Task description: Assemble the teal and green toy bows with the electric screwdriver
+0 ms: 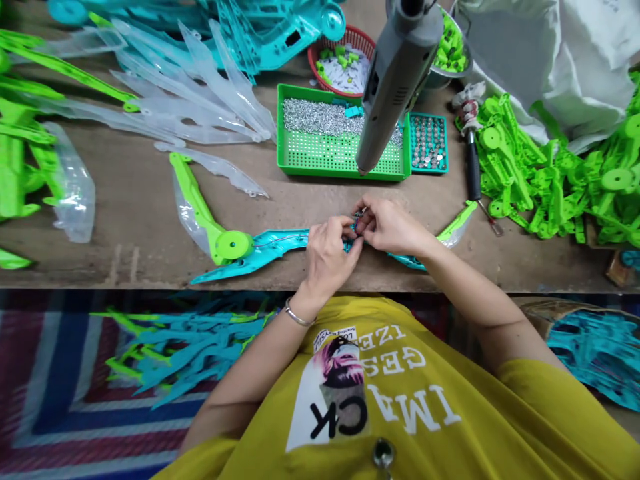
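A long teal plastic shell lies along the near edge of the table, with a thin wire running in its channel. Joined at its left end is a lime-green arm with a round disc and a clear blade. Another green piece with a clear blade shows at the right end. Over the shell's middle, my left hand and my right hand meet with bent fingers. My right fingertips pinch a small dark part, too small to name. Whatever my left fingers grip is hidden.
Behind my hands stand a green basket of screws, a small teal tray of round metal pieces and a hanging grey electric screwdriver. Clear blades lie left. Green parts and a black-handled screwdriver lie right.
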`<state>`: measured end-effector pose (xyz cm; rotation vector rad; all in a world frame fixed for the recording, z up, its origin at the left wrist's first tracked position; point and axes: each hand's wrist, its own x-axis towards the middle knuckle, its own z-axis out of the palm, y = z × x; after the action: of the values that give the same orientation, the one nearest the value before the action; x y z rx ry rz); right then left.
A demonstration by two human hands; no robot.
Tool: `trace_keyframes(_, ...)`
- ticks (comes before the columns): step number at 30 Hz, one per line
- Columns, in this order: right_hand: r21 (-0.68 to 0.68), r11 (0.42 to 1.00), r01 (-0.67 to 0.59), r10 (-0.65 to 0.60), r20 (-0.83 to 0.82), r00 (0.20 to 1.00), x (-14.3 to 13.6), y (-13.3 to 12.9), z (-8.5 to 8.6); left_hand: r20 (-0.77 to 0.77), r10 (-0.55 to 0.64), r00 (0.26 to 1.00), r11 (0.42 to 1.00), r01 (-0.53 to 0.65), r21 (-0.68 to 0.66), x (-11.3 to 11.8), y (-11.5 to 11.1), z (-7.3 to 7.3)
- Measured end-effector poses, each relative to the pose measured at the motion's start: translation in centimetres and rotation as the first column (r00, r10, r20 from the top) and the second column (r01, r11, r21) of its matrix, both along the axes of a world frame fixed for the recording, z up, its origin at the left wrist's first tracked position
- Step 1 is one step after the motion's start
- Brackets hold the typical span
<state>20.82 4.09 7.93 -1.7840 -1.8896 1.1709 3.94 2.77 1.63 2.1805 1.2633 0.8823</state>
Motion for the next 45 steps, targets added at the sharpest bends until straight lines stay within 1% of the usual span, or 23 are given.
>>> trace_keyframes(2,0.023,0.999,-0.023,0.023,-0.011,1.000,0.1,-0.1,-0.1,-0.025,0.043,0.999,0.999,-0.043,-0.014,-0.1,0.5,0.0)
trace_keyframes(3,0.041,0.998,-0.046,0.047,-0.016,0.999,0.2,-0.1,-0.1,-0.033,0.045,0.998,0.998,-0.046,-0.031,-0.2,0.7,0.1)
trace_keyframes(6,0.116,0.981,-0.152,0.153,0.003,0.988,0.5,-0.2,-0.7,-0.024,-0.022,0.999,0.994,0.019,-0.111,-0.4,1.3,0.2)
trace_keyframes(8,0.195,0.954,-0.229,0.224,0.048,0.973,0.7,-0.3,-1.2,-0.007,-0.046,0.999,0.989,0.045,-0.144,-0.6,1.5,0.4)
trace_keyframes(10,0.289,0.911,-0.294,0.276,0.103,0.956,1.0,-0.4,-1.9,0.009,-0.035,0.999,0.988,0.036,-0.153,-0.7,1.5,0.5)
trace_keyframes(12,0.359,0.879,-0.313,0.288,0.123,0.950,1.1,-0.6,-2.3,0.040,-0.026,0.999,0.988,0.032,-0.154,-0.8,1.4,0.7)
trace_keyframes(13,0.370,0.882,-0.291,0.275,0.097,0.957,1.2,-0.7,-2.4,0.058,-0.030,0.998,0.987,0.039,-0.156,-0.9,1.4,0.7)
trace_keyframes(14,0.363,0.898,-0.248,0.249,0.044,0.968,1.3,-0.8,-2.5,0.075,-0.040,0.996,0.985,0.052,-0.162,-1.0,1.4,0.8)
trace_keyframes(16,0.311,0.941,-0.137,0.174,-0.093,0.980,1.3,-0.8,-2.5,0.095,-0.069,0.993,0.980,0.085,-0.180,-1.1,1.5,0.8)
trace_keyframes(18,0.258,0.964,-0.073,0.119,-0.170,0.978,1.2,-0.8,-2.4,0.095,-0.079,0.992,0.977,0.096,-0.188,-1.1,1.6,0.7)
trace_keyframes(19,0.250,0.966,-0.064,0.108,-0.166,0.980,1.1,-0.7,-2.4,0.090,-0.069,0.994,0.980,0.084,-0.182,-1.0,1.6,0.6)
trace_keyframes(21,0.266,0.963,-0.049,0.076,-0.095,0.993,0.9,-0.7,-2.1,0.074,-0.024,0.997,0.988,0.035,-0.150,-0.7,1.4,0.5)
trace_keyframes(24,0.273,0.961,0.048,-0.047,-0.010,0.999,0.3,-1.1,-1.4,0.054,0.050,0.997,0.995,-0.045,-0.085,-0.1,0.9,0.2)
trace_keyframes(26,0.220,0.967,0.126,-0.124,-0.023,0.992,-0.1,-1.6,-0.7,0.041,0.077,0.996,0.996,-0.075,-0.057,0.2,0.5,0.1)
trace_keyframes(28,0.142,0.976,0.166,-0.160,-0.050,0.986,-0.5,-2.0,-0.1,0.026,0.098,0.995,0.995,-0.096,-0.041,0.4,0.2,-0.1)
trace_keyframes(31,0.077,0.981,0.179,-0.176,-0.055,0.983,-0.8,-2.0,0.3,0.016,0.126,0.992,0.992,-0.126,-0.023,0.4,-0.1,-0.4)
trace_keyframes(36,0.063,0.988,0.143,-0.143,-0.009,0.990,-0.5,-1.4,-0.3,0.038,0.092,0.995,0.995,-0.091,-0.038,0.1,-0.4,-0.3)
trace_keyframes(41,0.097,0.987,0.125,-0.121,-0.047,0.992,-0.1,-1.6,-0.8,0.041,-0.002,0.999,0.993,0.007,-0.114,-0.6,0.1,0.5)
trace_keyframes(45,0.142,0.988,0.067,-0.066,-0.012,0.998,0.2,-1.9,-0.9,0.049,-0.080,0.996,0.976,0.088,-0.199,-1.3,1.2,1.0)
